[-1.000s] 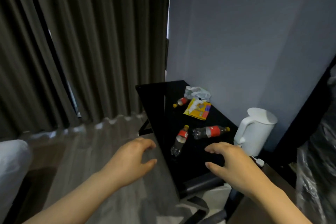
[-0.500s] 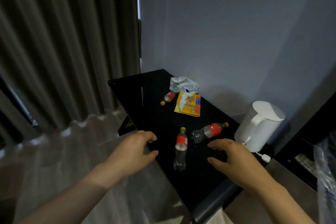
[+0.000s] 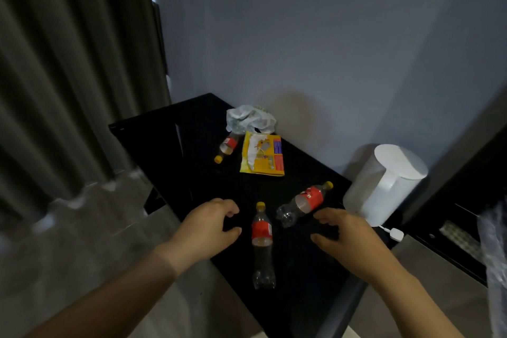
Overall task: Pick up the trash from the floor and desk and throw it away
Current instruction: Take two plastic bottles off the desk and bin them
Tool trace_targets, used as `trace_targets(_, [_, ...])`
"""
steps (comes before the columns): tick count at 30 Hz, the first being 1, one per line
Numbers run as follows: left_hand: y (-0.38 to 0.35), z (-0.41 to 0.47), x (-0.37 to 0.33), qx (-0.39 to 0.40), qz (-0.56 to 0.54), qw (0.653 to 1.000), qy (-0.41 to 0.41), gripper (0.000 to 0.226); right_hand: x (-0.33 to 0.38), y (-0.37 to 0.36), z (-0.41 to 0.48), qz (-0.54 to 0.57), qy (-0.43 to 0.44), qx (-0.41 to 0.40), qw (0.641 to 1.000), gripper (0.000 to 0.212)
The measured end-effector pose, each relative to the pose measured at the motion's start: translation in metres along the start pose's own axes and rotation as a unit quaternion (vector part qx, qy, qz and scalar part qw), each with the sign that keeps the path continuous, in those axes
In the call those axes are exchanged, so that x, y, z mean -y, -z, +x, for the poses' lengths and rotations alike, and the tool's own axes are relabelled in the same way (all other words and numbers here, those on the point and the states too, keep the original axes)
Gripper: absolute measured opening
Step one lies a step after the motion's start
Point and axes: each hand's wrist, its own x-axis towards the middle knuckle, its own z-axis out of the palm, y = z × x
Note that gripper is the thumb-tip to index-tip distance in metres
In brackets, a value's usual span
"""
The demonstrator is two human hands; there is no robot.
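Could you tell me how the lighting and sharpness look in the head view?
Head view: dim overall; the black desk hides detail; the curtain is smeared by blur at left; a soft shadow falls on the wall behind the crumpled bag.

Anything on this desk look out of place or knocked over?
Yes. On the black desk the near bottle, middle bottle and far bottle all lie on their sides, the last beside a crumpled white bag and a yellow wrapper. No spill shows.
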Motion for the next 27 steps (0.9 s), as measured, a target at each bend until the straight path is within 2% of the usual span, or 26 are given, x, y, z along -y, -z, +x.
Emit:
trace_targets(6, [-0.005, 0.071, 0.018, 0.029, 0.014, 0.999, 0.019, 0.041, -0.029, -0.006, 0.073, 0.026, -0.010, 0.010, 1.000, 0.029])
trace_targets(13, [-0.049, 0.119, 0.038, 0.075, -0.018, 0.996, 0.042, 0.039, -0.065, -0.035, 0.129, 0.041, -0.028, 0.059, 0.997, 0.027])
trace_targets(17, [-0.066, 0.141, 0.049, 0.102, -0.014, 0.994, 0.033, 0.039, -0.080, -0.057, 0.150, 0.046, -0.070, 0.090, 0.992, 0.040])
trace_targets(24, [-0.089, 0.161, 0.062, 0.161, -0.009, 0.987, 0.027, 0.038, -0.086, -0.087, 0.173, 0.043, -0.124, 0.112, 0.985, 0.048])
trace_targets(27, [-0.095, 0.163, 0.071, 0.181, -0.003, 0.983, 0.027, 0.038, -0.088, -0.100, 0.182, 0.033, -0.130, 0.118, 0.984, 0.067])
